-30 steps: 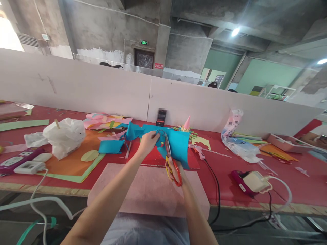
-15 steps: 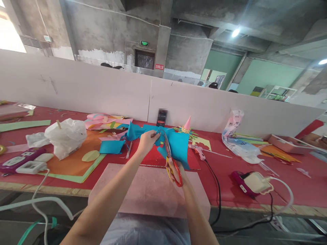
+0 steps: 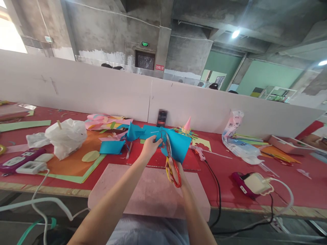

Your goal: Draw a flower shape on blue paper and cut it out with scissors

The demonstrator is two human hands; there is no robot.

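A red table (image 3: 223, 172) carries a red board (image 3: 157, 161); above that, a blue paper sheet (image 3: 181, 144) is held up, bent. Red-and-yellow scissors (image 3: 169, 150) point into the sheet. The left hand (image 3: 150, 147) pinches its left side; the right hand (image 3: 173, 168) grips the scissors' handles.

Scissors (image 3: 169, 150) partly hide the right hand (image 3: 172, 169) — a black object (image 3: 162, 116), pixelated.

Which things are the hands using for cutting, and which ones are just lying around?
In use:
- scissors, in the right hand
- blue paper, held by the left hand

Seem to be just lying around:
- glue gun
- pink cone
- white bag
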